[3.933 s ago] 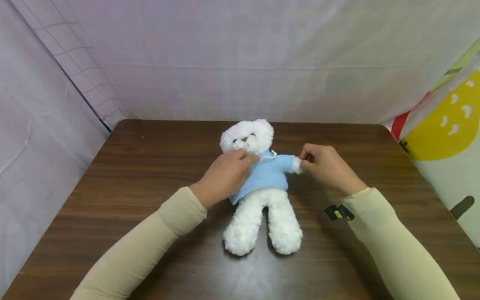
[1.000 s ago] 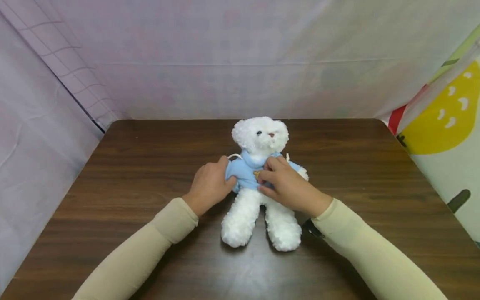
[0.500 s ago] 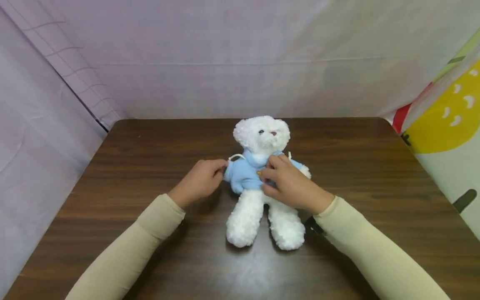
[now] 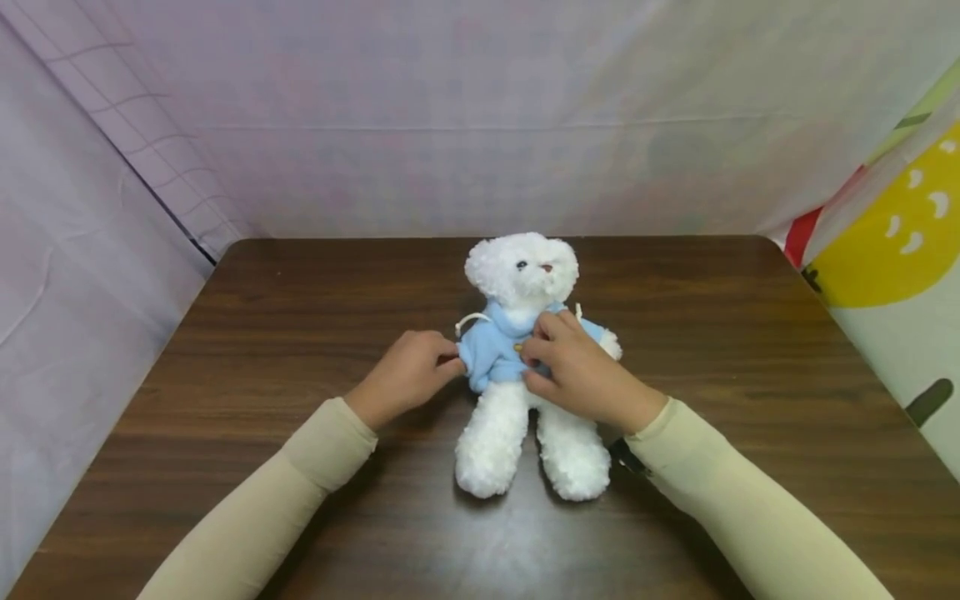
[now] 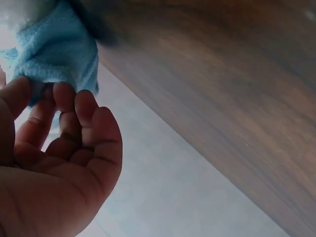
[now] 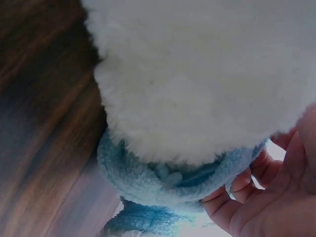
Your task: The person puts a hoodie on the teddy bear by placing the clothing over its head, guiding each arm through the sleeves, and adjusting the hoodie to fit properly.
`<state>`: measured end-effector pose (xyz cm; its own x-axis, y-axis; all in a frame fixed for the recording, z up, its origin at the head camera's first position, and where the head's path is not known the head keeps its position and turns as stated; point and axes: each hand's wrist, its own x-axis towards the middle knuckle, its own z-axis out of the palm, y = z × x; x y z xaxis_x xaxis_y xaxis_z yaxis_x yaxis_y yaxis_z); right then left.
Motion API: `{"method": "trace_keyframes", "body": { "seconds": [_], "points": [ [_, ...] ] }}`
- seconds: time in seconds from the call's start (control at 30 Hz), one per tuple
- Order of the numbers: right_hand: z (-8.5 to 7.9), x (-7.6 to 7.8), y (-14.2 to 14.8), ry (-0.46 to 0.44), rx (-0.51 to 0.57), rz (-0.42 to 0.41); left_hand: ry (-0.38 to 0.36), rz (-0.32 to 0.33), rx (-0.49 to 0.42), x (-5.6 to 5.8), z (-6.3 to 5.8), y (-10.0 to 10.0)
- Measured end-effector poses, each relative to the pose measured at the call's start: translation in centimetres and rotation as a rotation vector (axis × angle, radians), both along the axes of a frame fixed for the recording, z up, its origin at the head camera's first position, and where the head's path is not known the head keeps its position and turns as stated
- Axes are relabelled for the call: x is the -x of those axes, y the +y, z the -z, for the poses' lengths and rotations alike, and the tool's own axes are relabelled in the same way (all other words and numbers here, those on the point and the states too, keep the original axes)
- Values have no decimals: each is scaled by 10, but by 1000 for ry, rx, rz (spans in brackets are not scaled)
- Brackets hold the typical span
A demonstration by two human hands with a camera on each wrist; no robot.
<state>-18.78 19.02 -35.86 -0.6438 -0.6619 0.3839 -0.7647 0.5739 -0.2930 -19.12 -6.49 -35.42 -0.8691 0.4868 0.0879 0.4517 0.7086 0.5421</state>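
A white plush teddy bear (image 4: 521, 275) in a blue hoodie (image 4: 489, 343) lies on its back with its legs toward me. At the bear's side on my left, my left hand (image 4: 408, 373) pinches the hoodie's sleeve end. The left wrist view shows thumb and fingertips at the opening of the blue sleeve (image 5: 61, 47), and no white paw shows there. My right hand (image 4: 585, 371) grips the hoodie's front with bent fingers, partly covering a small yellow patch (image 4: 518, 347). In the right wrist view its fingers (image 6: 222, 205) curl at the blue hem, below the white fur (image 6: 197, 89).
The bear rests on a dark brown wooden table (image 4: 285, 333). Behind the table hangs a pale curtain (image 4: 480, 125), with another at the left. A printed cloth with a yellow shape (image 4: 892, 242) hangs at the right. A white paw (image 4: 611, 343) pokes out beyond my right hand.
My right hand has left the bear's paw for the hoodie's front. My left hand has gone from the chest to the sleeve end. The bear's head has turned to the right.
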Motion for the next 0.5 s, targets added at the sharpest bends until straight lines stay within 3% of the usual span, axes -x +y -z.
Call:
{"method": "trace_keyframes", "body": {
  "seconds": [0.3,0.37,0.5],
  "points": [
    [-1,1,2,-16,-15,3,-53,-70,-45,2,5,12],
    [0,1,1,-5,-18,4,-27,-77,-24,3,5,11],
    [2,-1,0,15,-39,-8,53,-96,110,7,0,6]
  ]
}}
